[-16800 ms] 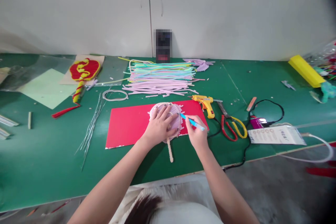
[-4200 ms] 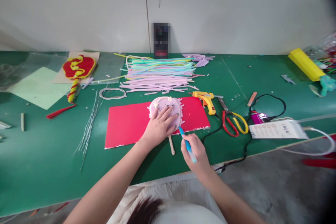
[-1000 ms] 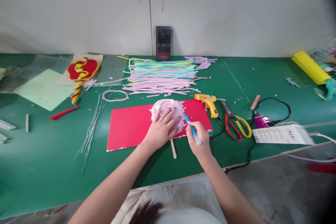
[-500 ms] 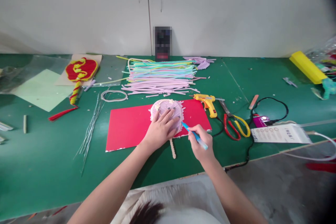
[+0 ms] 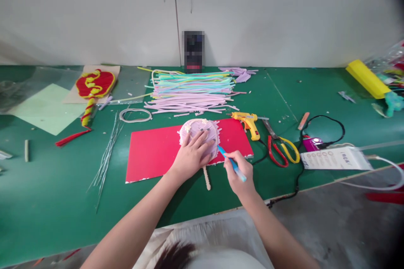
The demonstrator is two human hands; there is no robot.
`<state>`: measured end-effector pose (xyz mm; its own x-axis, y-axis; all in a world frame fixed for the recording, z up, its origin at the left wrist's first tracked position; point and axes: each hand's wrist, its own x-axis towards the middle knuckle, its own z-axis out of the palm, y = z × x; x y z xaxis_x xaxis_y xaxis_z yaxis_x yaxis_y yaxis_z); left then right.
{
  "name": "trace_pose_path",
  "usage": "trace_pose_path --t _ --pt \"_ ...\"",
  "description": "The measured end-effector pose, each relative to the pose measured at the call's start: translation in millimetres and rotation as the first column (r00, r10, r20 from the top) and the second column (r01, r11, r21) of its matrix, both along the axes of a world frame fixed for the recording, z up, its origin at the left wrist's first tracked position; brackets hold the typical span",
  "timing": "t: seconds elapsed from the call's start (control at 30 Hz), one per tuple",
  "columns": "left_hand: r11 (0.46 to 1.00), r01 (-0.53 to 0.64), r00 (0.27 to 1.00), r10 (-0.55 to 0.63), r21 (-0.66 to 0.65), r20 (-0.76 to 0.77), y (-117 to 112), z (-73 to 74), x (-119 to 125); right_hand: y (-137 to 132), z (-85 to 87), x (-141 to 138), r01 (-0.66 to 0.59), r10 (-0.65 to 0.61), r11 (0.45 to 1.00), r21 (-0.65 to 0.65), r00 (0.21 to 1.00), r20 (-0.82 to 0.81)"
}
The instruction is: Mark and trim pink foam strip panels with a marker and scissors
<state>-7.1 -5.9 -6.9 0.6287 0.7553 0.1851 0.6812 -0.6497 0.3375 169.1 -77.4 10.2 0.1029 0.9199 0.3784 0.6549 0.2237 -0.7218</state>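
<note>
My left hand (image 5: 192,154) lies flat with fingers spread on a round pale purple fan (image 5: 198,129) made of pipe cleaners, pressing it onto a red sheet (image 5: 151,151). The fan's cream handle (image 5: 206,178) sticks out towards me below the hand. My right hand (image 5: 240,172) is closed on a light blue craft knife (image 5: 231,163). Its tip touches the fan's lower right rim.
A pile of pastel pipe cleaners (image 5: 192,90) lies behind the red sheet. To the right are a yellow glue gun (image 5: 248,122), red and yellow scissors (image 5: 280,146), a black cable (image 5: 322,128) and a plastic packet (image 5: 336,158). A red and yellow fan (image 5: 94,85), thin wires (image 5: 107,155) and a loop (image 5: 136,114) lie left.
My right hand has slid the knife along the fan's right rim, from the right side down to the lower right. My left hand stays pressed on the fan.
</note>
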Motion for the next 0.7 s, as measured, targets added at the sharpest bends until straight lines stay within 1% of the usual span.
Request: trace_pose_path --t 0.07,0.17,0.27,0.43,0.57,0.7 --pt "1.000 0.002 1.000 -0.002 0.003 -0.004 0 0.3 0 -1 -1.0 -3 -0.006 0.005 1.000 0.030 0.999 0.033" --pt "1.000 0.004 1.000 -0.004 0.008 -0.012 0 1.0 0 -7 0.2 -6 -0.067 0.059 0.995 0.070 0.993 0.102" --pt "1.000 0.000 1.000 0.000 -0.001 -0.020 0 1.7 1 -12 2.6 -6 -0.118 0.106 0.989 0.086 0.986 0.125" --pt "1.000 -0.007 1.000 0.007 0.010 -0.014 0 -0.1 1 -13 0.2 -7 -0.100 0.087 0.990 0.099 0.987 0.133" --pt "1.000 -0.009 1.000 0.009 0.017 -0.010 0 -1.5 1 -17 -0.5 -9 -0.143 0.124 0.986 0.090 0.975 0.184" --pt "1.000 -0.005 1.000 0.005 0.003 -0.013 0 -0.2 1 -20 0.5 -9 -0.133 0.119 0.987 0.091 0.982 0.149"
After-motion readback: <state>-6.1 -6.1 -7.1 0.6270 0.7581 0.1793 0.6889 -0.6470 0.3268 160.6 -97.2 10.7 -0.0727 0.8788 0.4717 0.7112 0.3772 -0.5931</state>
